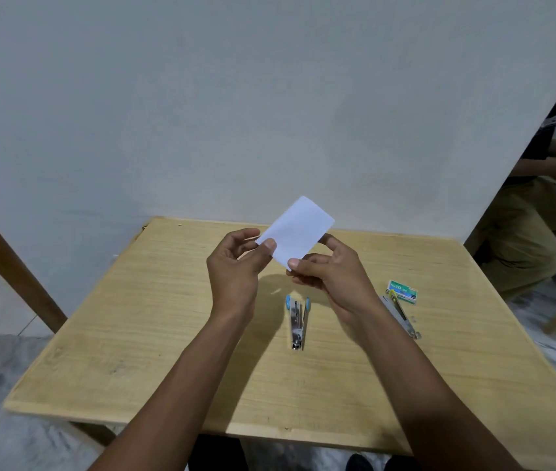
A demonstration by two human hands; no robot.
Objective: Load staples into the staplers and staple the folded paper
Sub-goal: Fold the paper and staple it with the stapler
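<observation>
so the paper (pixel 298 231) is up in the air over the table (pixel 134 334), long axis tilted roughly 7 to 1 o'clock; left hand (pixel 235 266) pinches its 9 o'clock edge, thumb on top; right hand (pixel 334 277) pinches the 6 o'clock corner; blue stapler (pixel 298 321) lies flat at 6 o'clock from the paper, running 12 to 6, closest to the right wrist, so I'd guess that hand grabs it; other stapler (pixel 400 312) and box (pixel 402 291) sit out at 4 o'clock

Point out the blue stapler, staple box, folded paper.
blue stapler (pixel 298 321): head view, middle of its metal body.
staple box (pixel 403 291): head view, its top face.
folded paper (pixel 298 229): head view, centre of the sheet.
</observation>
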